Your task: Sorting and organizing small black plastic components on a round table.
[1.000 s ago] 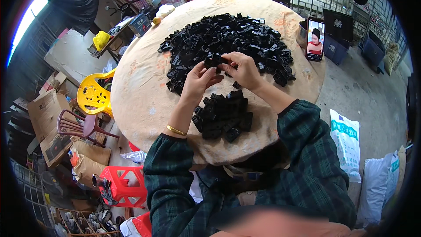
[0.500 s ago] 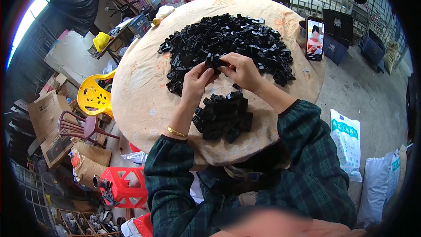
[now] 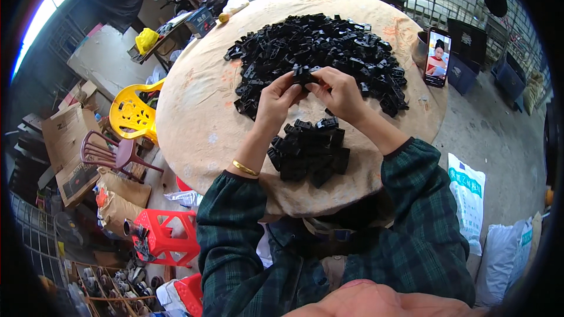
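Observation:
Between my fingertips is a small black plastic part (image 3: 303, 74), held up over the near edge of a big heap. My left hand (image 3: 278, 100) pinches its left side, thumb and fingers pressed together. On the other side my right hand (image 3: 337, 95) grips it with thumb and forefinger. The wide heap of loose black plastic parts (image 3: 311, 41) covers the far middle of the round table. A smaller pile of similar black parts (image 3: 310, 151) lies between my forearms, near the table's front edge. Fingers hide much of the held part, so its exact kind is unclear.
A beige patterned cloth (image 3: 194, 105) covers the round table (image 3: 194, 147). At the right rim a phone (image 3: 437, 57) leans on a metal cup (image 3: 420, 50). A yellow chair (image 3: 132, 111) and red stool (image 3: 167, 238) stand left. White sacks (image 3: 467, 199) lie right on the floor.
The whole scene has shifted slightly to the right in the picture as the view turned. Both hands still hold the black part, which is now turned differently between the fingers.

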The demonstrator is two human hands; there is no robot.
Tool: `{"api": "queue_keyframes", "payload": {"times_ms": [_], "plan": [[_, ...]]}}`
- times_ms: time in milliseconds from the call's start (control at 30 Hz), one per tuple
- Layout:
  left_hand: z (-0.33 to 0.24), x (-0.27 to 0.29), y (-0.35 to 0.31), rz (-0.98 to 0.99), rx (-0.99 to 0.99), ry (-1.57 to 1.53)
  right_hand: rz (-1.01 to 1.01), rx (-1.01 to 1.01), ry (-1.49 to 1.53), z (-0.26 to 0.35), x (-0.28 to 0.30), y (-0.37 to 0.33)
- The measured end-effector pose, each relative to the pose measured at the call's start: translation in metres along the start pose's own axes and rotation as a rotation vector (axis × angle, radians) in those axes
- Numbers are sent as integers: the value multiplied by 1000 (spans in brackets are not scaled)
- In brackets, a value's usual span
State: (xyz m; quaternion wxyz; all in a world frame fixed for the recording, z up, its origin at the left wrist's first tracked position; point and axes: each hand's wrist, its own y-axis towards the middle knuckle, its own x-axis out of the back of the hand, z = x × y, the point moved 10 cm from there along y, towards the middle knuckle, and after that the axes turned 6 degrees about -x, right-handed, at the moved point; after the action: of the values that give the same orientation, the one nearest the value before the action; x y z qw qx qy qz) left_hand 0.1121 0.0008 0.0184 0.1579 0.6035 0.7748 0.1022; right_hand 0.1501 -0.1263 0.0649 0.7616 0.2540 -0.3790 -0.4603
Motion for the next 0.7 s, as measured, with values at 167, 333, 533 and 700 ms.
{"api": "queue_keyframes", "payload": {"times_ms": [167, 333, 533, 700], "plan": [[-3, -5, -1, 14, -56, 163, -20, 144, -217, 19, -1, -2], [-8, 6, -4, -165, -104, 148, -13, 240, -283, 36, -11, -6], [-65, 23, 1, -64, -173, 265, 77, -163, -3, -19, -10, 3], [-41, -23, -29, 623, 31, 657, 374, 154, -412, -20, -68, -11]]}}
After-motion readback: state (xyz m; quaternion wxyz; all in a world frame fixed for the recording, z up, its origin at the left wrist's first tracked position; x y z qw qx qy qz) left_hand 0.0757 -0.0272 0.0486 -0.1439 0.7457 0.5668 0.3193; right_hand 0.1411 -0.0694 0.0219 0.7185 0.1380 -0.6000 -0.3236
